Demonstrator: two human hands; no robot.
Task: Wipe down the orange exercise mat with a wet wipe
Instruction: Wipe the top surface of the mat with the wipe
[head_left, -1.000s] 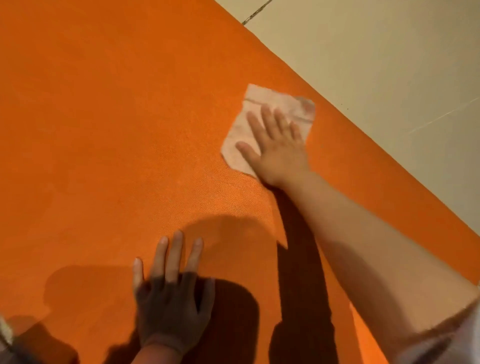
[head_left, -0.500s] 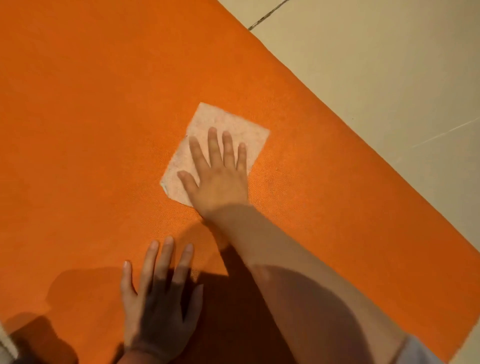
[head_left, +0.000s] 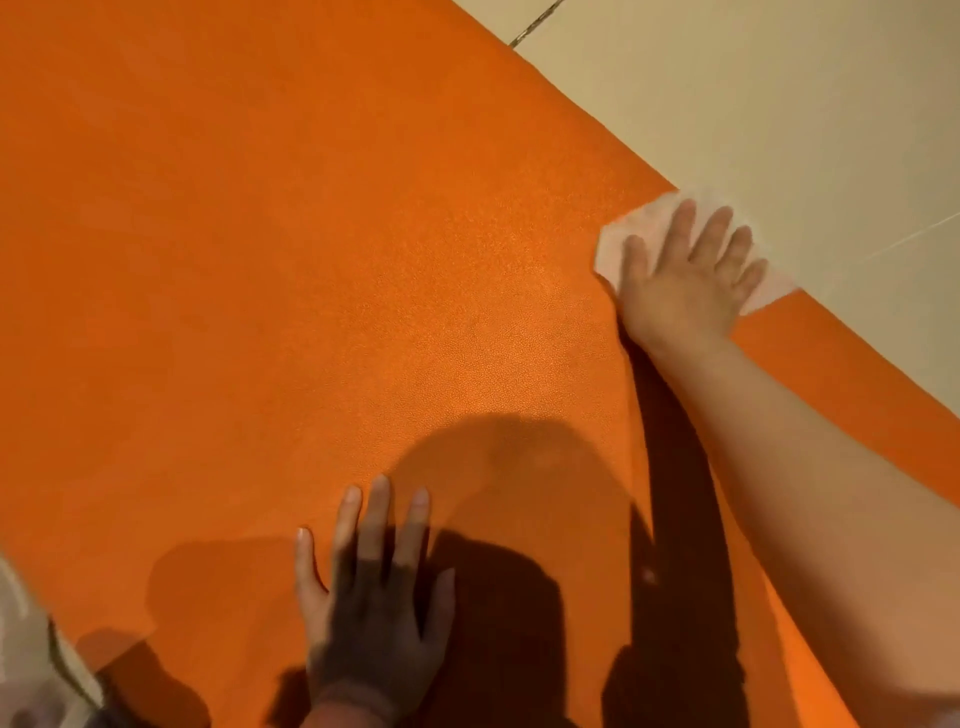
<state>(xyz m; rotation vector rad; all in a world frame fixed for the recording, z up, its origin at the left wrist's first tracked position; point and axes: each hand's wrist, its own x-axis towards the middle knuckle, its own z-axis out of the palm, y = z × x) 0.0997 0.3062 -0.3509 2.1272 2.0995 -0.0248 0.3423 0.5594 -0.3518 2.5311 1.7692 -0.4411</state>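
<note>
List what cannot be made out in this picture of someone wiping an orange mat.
- Head view: much of the wipe, covered by the right hand and blurred.
- Head view: the mat's full extent, cut off by the frame.
- Head view: pale blurred thing at bottom left, unidentifiable.

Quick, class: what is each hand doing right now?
Left hand: open, flat on the mat.
Right hand: open, pressing the wipe at the mat's edge.
</note>
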